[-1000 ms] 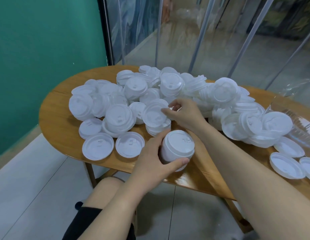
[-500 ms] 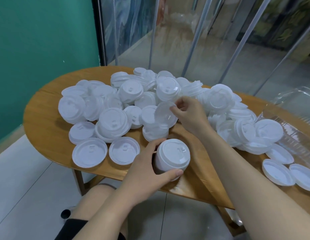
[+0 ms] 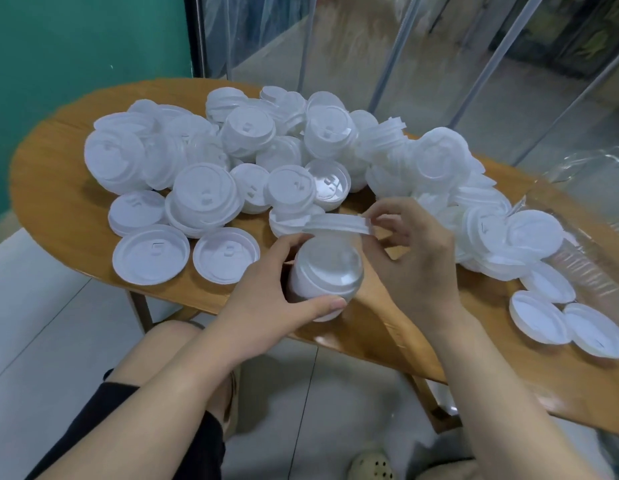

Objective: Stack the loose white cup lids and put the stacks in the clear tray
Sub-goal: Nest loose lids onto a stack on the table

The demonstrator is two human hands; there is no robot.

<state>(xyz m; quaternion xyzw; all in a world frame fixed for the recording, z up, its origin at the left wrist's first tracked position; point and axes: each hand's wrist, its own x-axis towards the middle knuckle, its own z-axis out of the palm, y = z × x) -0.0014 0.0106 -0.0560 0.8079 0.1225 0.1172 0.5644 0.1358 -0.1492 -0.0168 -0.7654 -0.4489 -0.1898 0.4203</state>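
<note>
Far left of the desk (image 3: 52,188): loose lids (image 3: 204,199) in a heap, plus two lying open-side up (image 3: 151,253) near the front edge, easy to pick singly. Centre front: left hand (image 3: 266,306) wraps the growing stack (image 3: 323,278), thumb in front and fingers behind, grip closed round its side, probably to keep it steady as a target near the edge. Just above it, right hand (image 3: 415,261) pinches one lid (image 3: 337,225) by the rim with its fingertips (image 3: 374,220), roughly level over the stack top and not yet seated; the rim hold likely leaves the underside free to nest. More lids pile to the right, close to the clear tray (image 3: 592,216) at the desk's right end; no stack visible in it, though glare hides much of it.
</note>
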